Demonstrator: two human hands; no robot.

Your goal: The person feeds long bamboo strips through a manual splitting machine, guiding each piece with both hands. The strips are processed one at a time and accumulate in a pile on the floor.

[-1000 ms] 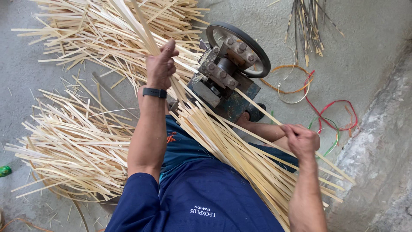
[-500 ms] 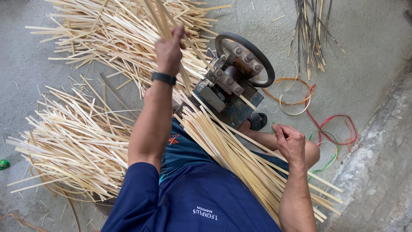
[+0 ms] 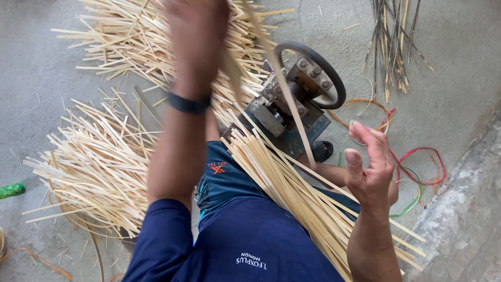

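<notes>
My left hand (image 3: 195,39) is raised high and blurred, a dark band on its wrist. It is closed around a pale bamboo strip (image 3: 292,109), which slants down to the right past a small metal machine (image 3: 284,112) with a black hand wheel (image 3: 334,78). My right hand (image 3: 371,169) hovers to the right of the machine, fingers apart and holding nothing, just beyond the strip's lower end. A thick bundle of bamboo strips (image 3: 297,201) lies across my lap in blue clothes, running from the machine towards the lower right.
Loose heaps of bamboo strips lie on the concrete floor at the left (image 3: 94,167) and at the top (image 3: 135,36). Dark sticks (image 3: 391,42) lie at the top right. Red, orange and green wires (image 3: 422,169) coil on the right. A green object (image 3: 11,190) sits at the left edge.
My left hand has risen up and towards the camera, drawing the strip along with it. My right hand has lifted off the bundle on my lap and opened.
</notes>
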